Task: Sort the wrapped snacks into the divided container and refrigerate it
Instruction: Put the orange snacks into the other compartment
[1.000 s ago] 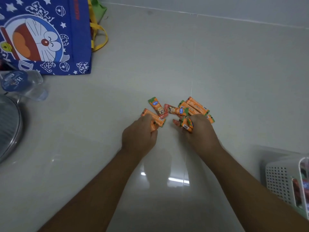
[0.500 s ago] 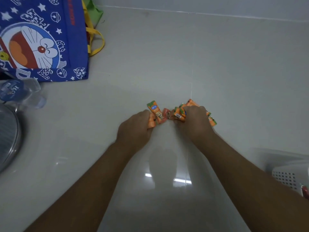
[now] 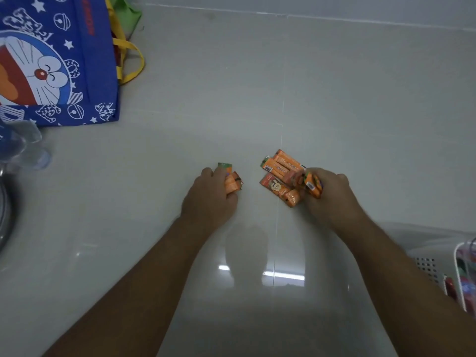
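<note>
Several orange wrapped snacks [image 3: 279,173] lie in a small pile on the pale tiled surface, right of centre. My left hand [image 3: 210,197] is closed around a couple of orange snacks [image 3: 231,182], apart from the pile to its left. My right hand [image 3: 327,194] grips a bunch of orange snacks [image 3: 313,184] at the pile's right edge. A white perforated container [image 3: 427,266] shows at the lower right edge, with colourful packets inside; its dividers are not visible.
A blue cartoon-print tote bag [image 3: 51,60] with yellow handles stands at the top left. A clear plastic bottle [image 3: 23,145] lies below it, and a metal rim [image 3: 3,210] shows at the left edge. A wall joint runs along the top.
My hands have pulled apart from the middle of the pile. The left one moved left with snacks in it, the right one moved right holding a bunch.
</note>
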